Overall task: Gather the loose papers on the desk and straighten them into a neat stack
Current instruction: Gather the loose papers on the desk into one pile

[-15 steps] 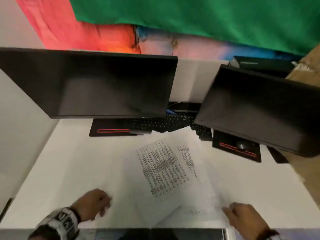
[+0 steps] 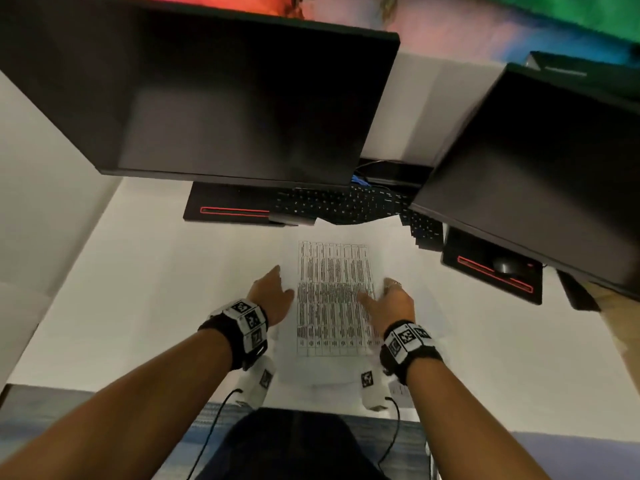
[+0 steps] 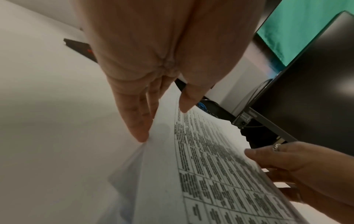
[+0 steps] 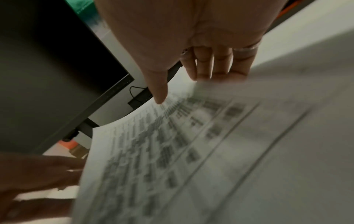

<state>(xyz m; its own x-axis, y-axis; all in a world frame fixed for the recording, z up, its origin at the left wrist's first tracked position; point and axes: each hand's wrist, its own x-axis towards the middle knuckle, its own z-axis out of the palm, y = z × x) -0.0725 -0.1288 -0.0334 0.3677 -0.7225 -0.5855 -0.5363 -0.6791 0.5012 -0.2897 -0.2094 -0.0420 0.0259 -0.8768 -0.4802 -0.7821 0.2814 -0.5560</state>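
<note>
The papers (image 2: 334, 299) lie as a pile on the white desk (image 2: 138, 289), with a sheet carrying a printed table on top. My left hand (image 2: 277, 292) holds the pile's left edge, thumb on top and straight fingers (image 3: 137, 121) along and under the edge. My right hand (image 2: 388, 296) holds the right edge the same way, with its thumb (image 4: 160, 94) on the sheet (image 4: 172, 151) and its fingers behind it. In the left wrist view the top sheet (image 3: 210, 166) is lifted and bowed between both hands. More sheet edges stick out at the near end (image 2: 398, 389).
Two dark monitors hang over the back of the desk, the left monitor (image 2: 214, 98) and the right monitor (image 2: 554, 185). A black keyboard (image 2: 339, 202) lies just beyond the papers. A mouse (image 2: 505, 265) sits on the right stand base. The desk's front edge (image 2: 104, 393) is close to my body.
Both hands have moved forward from the desk's near edge to the sides of the papers. The sheets, askew before, now lie square under the printed one.
</note>
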